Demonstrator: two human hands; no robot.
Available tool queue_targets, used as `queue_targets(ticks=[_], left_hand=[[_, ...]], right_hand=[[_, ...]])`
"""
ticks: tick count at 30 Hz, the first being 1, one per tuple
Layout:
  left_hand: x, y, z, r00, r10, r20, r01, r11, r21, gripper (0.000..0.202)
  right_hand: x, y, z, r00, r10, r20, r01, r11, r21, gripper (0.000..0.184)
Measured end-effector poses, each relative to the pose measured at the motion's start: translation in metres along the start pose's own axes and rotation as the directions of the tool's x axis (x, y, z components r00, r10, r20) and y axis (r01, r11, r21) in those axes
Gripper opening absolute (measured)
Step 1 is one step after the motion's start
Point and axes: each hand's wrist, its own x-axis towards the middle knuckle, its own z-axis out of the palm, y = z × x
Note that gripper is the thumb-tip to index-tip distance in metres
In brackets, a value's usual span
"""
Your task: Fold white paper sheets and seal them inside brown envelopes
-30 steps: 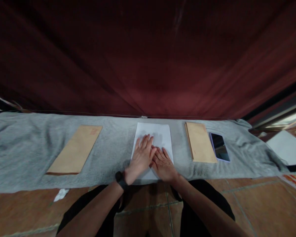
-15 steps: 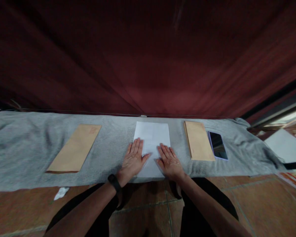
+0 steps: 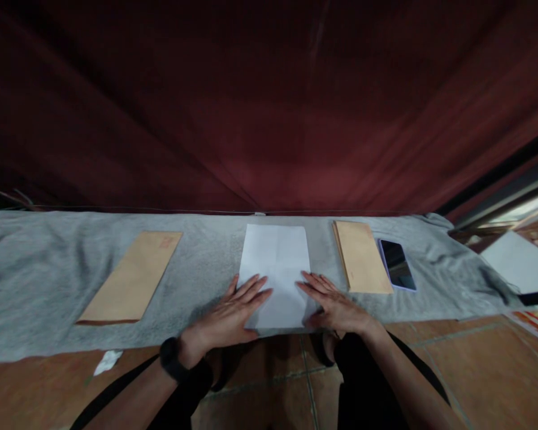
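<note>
A white sheet of paper [image 3: 275, 263] with faint fold creases lies on a grey cloth [image 3: 54, 263] in front of me. My left hand [image 3: 233, 310] rests flat at the sheet's lower left corner, fingers stretched out and pointing right. My right hand [image 3: 336, 304] lies flat at the lower right corner, fingers spread and pointing left. Neither hand holds anything. A black band [image 3: 170, 360] is on my left wrist.
One brown envelope [image 3: 132, 278] lies on the cloth at the left. A stack of brown envelopes [image 3: 361, 257] and a dark phone [image 3: 397, 264] lie at the right. A dark red curtain [image 3: 269, 119] hangs behind. Tiled floor [image 3: 475, 370] is below the cloth, with a paper scrap [image 3: 106, 361].
Both hands have slid apart and toward me, from the sheet's middle to its two lower corners. The sheet stays flat in place.
</note>
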Motion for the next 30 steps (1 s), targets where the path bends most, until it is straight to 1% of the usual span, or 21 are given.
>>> queue_targets(ticks=[2,5,7,11,13,15,16,18,19,20,21,22,23,24,25,26,27,30], left_hand=[[-0.001,0.004,-0.003,1.000,-0.018,0.014,0.018,1.000,-0.001,0.081],[0.000,0.007,-0.008,0.998,-0.052,0.039,0.053,0.998,-0.017,0.074],[0.001,0.006,-0.011,0.998,-0.057,0.031,0.058,0.998,-0.035,0.066],[0.003,0.004,-0.013,0.998,-0.038,-0.054,0.034,0.997,-0.073,0.037],[0.003,0.005,-0.014,0.997,-0.034,-0.065,0.028,0.995,-0.094,0.034],[0.001,0.007,-0.018,0.999,-0.005,-0.036,0.001,0.992,-0.123,0.034],[0.001,0.008,-0.021,1.000,0.019,-0.012,-0.020,0.989,-0.144,0.034],[0.007,0.008,-0.028,0.999,0.040,0.024,-0.034,0.978,-0.207,0.041],[0.014,0.007,-0.032,0.999,0.026,0.020,-0.020,0.970,-0.243,0.044],[0.024,0.005,-0.035,1.000,-0.018,-0.004,0.016,0.960,-0.281,0.045],[0.037,0.003,-0.036,0.994,-0.086,-0.069,0.061,0.948,-0.311,0.046],[0.052,0.000,-0.037,0.974,-0.158,-0.163,0.101,0.945,-0.312,0.049],[0.069,-0.004,-0.036,0.933,-0.236,-0.272,0.156,0.945,-0.287,0.051],[0.085,-0.008,-0.034,0.890,-0.289,-0.352,0.210,0.946,-0.247,0.052],[0.101,-0.012,-0.030,0.860,-0.315,-0.401,0.251,0.946,-0.203,0.053],[0.115,-0.016,-0.026,0.853,-0.316,-0.415,0.275,0.948,-0.157,0.054],[0.127,-0.019,-0.021,0.859,-0.309,-0.408,0.289,0.951,-0.112,0.055],[0.148,-0.029,-0.007,0.847,-0.344,-0.406,0.365,0.931,-0.026,0.056]], right_hand=[[-0.004,-0.004,0.000,1.000,-0.016,0.016,0.016,1.000,-0.014,0.100],[-0.007,-0.009,0.000,0.999,-0.048,0.001,0.048,0.998,-0.041,0.101],[-0.008,-0.012,-0.002,0.998,-0.060,-0.019,0.059,0.997,-0.051,0.096],[-0.007,-0.020,-0.010,0.998,-0.043,-0.049,0.042,0.999,-0.029,0.074],[-0.003,-0.024,-0.013,0.998,-0.040,-0.040,0.040,0.999,0.012,0.061],[0.003,-0.026,-0.013,0.998,-0.020,-0.053,0.024,0.997,0.075,0.053],[0.008,-0.026,-0.011,0.997,0.006,-0.081,0.003,0.994,0.107,0.051],[0.024,-0.023,-0.006,0.979,0.087,-0.183,-0.058,0.986,0.157,0.053],[0.034,-0.021,-0.003,0.966,0.115,-0.231,-0.076,0.982,0.171,0.054],[0.045,-0.020,0.000,0.951,0.144,-0.274,-0.095,0.978,0.185,0.055],[0.059,-0.019,0.003,0.932,0.179,-0.316,-0.118,0.972,0.203,0.055],[0.073,-0.019,0.005,0.908,0.214,-0.360,-0.140,0.965,0.222,0.055],[0.088,-0.019,0.007,0.887,0.243,-0.394,-0.158,0.959,0.235,0.055],[0.103,-0.021,0.009,0.870,0.255,-0.422,-0.168,0.958,0.232,0.056],[0.117,-0.023,0.011,0.854,0.261,-0.450,-0.176,0.959,0.222,0.056],[0.130,-0.026,0.012,0.846,0.265,-0.463,-0.188,0.960,0.205,0.056],[0.142,-0.029,0.013,0.848,0.260,-0.461,-0.199,0.964,0.178,0.057],[0.165,-0.035,0.017,0.867,0.248,-0.433,-0.266,0.964,0.020,0.055]])
